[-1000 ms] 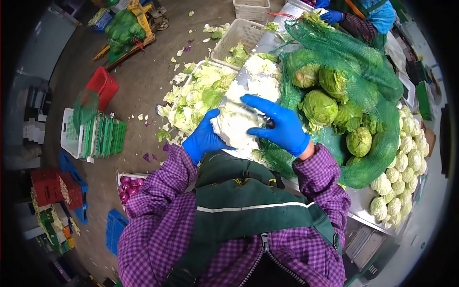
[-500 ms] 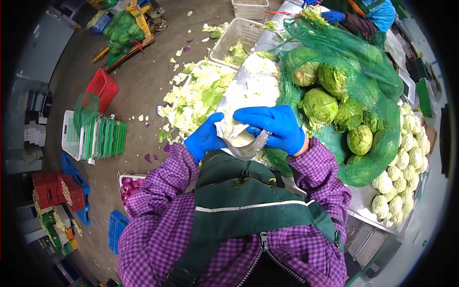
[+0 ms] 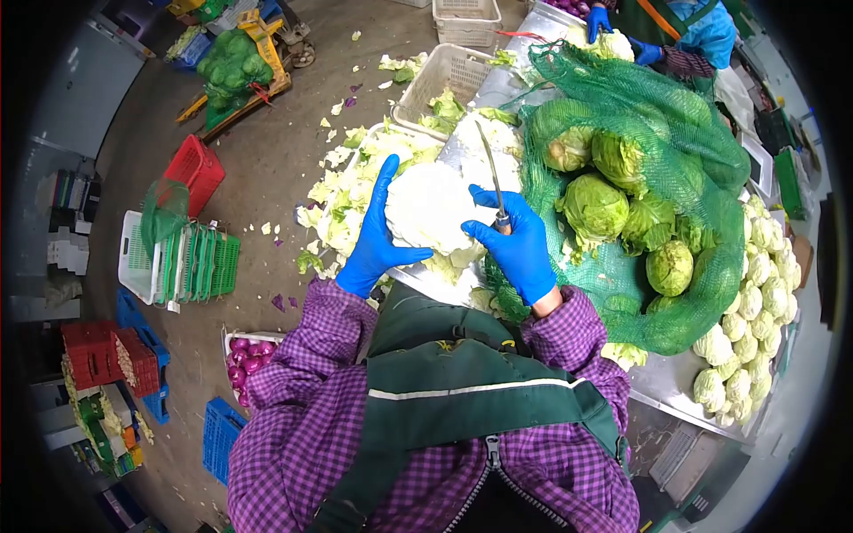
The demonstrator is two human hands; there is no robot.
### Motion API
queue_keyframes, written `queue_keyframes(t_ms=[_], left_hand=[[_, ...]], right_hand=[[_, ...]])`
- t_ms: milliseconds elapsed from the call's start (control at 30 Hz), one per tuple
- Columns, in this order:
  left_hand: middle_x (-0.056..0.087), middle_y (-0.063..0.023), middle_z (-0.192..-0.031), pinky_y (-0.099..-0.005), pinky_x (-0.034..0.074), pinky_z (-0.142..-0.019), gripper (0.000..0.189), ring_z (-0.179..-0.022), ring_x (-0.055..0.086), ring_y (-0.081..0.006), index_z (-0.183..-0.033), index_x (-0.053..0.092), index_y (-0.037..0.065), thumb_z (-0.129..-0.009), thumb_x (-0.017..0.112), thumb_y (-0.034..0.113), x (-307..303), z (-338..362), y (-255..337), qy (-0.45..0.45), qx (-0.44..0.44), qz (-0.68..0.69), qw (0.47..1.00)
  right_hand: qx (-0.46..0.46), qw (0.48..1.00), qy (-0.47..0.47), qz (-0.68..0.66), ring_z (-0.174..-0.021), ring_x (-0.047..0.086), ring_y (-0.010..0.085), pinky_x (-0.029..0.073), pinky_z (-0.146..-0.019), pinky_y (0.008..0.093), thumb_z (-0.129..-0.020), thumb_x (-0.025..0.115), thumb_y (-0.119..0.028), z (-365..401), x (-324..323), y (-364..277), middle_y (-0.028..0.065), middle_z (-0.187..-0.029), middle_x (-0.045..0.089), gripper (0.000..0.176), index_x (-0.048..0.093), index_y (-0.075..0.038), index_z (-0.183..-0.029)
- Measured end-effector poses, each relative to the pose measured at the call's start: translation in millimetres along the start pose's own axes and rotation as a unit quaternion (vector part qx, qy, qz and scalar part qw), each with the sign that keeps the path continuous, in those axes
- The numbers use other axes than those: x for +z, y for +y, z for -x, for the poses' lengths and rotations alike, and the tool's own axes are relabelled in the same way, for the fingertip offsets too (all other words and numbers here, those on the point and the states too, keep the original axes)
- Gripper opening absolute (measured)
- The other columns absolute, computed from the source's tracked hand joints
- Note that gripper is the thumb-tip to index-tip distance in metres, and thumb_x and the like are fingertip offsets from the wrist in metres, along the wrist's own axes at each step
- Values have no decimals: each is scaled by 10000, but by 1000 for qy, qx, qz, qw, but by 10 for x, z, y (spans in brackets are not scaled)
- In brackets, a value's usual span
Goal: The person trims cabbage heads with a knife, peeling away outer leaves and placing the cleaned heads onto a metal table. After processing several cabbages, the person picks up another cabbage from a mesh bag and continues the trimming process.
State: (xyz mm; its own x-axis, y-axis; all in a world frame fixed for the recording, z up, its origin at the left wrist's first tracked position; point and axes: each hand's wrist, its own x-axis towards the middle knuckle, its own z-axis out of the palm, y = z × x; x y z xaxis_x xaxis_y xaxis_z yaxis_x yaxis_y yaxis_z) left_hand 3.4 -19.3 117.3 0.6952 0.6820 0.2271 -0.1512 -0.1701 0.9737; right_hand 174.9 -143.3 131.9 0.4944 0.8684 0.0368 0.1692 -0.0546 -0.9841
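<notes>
Both hands wear blue gloves. My left hand (image 3: 378, 235) cups the left side of a pale, trimmed cabbage head (image 3: 429, 209), thumb below it and fingers up its side. At the cabbage's right edge is my right hand (image 3: 518, 244), its fingers wrapped round the handle of a knife (image 3: 491, 169) whose blade points up and away. Under and beyond the cabbage lie white leaf pieces on the metal table (image 3: 458, 158). Just right of my right hand, green cabbages (image 3: 595, 207) sit in an open green net bag (image 3: 702, 178).
Loose leaves fill a crate (image 3: 342, 200) on the left. Another crate (image 3: 435, 80) stands beyond it. Trimmed cabbages (image 3: 746, 302) are piled at the right. A co-worker's gloved hands (image 3: 598, 22) hold a cabbage at the far end. Red onions (image 3: 249, 355) lie lower left.
My hands have moved apart, and the knife blade has swung from low between them to upright. The cabbage now shows its broad white side. At the far end, the co-worker's hands have shifted.
</notes>
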Motion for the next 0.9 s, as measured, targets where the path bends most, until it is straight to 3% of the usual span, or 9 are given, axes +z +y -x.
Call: queue_keyframes(t_ms=[133, 233, 333, 633, 733, 800, 833, 900], left_hand=[[296, -129, -1460, -377, 269, -1104, 1243, -1333, 326, -244, -1477, 109, 55, -503, 874, 165, -10, -7, -36, -9, 35, -1, 999], [290, -139, -1465, -384, 257, -1110, 1259, -1341, 318, -257, -1476, 106, 55, -494, 883, 182, -17, -9, -37, -24, 46, 23, 998], [287, -142, -1469, -386, 247, -1114, 1252, -1352, 303, -257, -1475, 108, 55, -501, 884, 189, -23, -11, 2, -36, 73, -9, 997], [300, -167, -1463, -428, 269, -1101, 1258, -1345, 320, -288, -1487, 85, 99, -516, 882, 146, -74, 4, -14, -60, 115, -94, 987], [304, -166, -1462, -426, 269, -1101, 1271, -1343, 323, -292, -1484, 83, 87, -502, 887, 144, -66, 15, -12, -60, 101, -90, 989], [316, -130, -1459, -387, 249, -1111, 1266, -1349, 312, -259, -1469, 133, 43, -466, 891, 193, -15, 14, -3, -25, 51, 36, 998], [316, -130, -1459, -387, 249, -1111, 1266, -1349, 312, -259, -1469, 133, 43, -466, 891, 193, -13, 11, 24, -22, 52, 35, 998], [348, -140, -1446, -414, 274, -1100, 1092, -1323, 357, -284, -1451, 216, 38, -586, 810, 342, -55, 15, 104, -25, -48, 164, 985]], right_hand=[[-75, 997, 11, 17, -782, 562, 102, 469, -720, 250, -741, 759, -127, 12, -13, 59, 43, -1008, 641, 383, 624, -28, -1086], [-41, 998, -26, -28, -859, 589, 121, 479, -763, 264, -753, 760, -138, 18, -91, -15, 60, -998, 642, 346, 609, -8, -1037], [15, 998, -27, -54, -852, 577, 113, 480, -765, 266, -763, 761, -148, 16, -116, -103, 62, -982, 636, 326, 597, -5, -1006], [50, 993, -78, -77, -743, 562, 77, 468, -696, 245, -784, 727, -114, -15, -174, -117, 24, -857, 642, 171, 622, -25, -885], [91, 984, -90, -122, -713, 555, 67, 458, -654, 231, -789, 715, -105, -11, -218, -189, 34, -857, 646, 139, 620, -24, -850], [108, 978, -113, -137, -706, 553, 64, 454, -640, 226, -791, 712, -106, 0, -293, -274, 40, -859, 649, 137, 620, -22, -849], [124, 971, -134, -152, -698, 552, 61, 449, -627, 221, -794, 709, -106, 3, -331, -293, 47, -860, 653, 134, 620, -21, -847], [130, 974, -139, -125, -709, 558, 68, 455, -636, 226, -799, 705, -108, 32, -369, -284, 56, -870, 655, 130, 619, -22, -844]])
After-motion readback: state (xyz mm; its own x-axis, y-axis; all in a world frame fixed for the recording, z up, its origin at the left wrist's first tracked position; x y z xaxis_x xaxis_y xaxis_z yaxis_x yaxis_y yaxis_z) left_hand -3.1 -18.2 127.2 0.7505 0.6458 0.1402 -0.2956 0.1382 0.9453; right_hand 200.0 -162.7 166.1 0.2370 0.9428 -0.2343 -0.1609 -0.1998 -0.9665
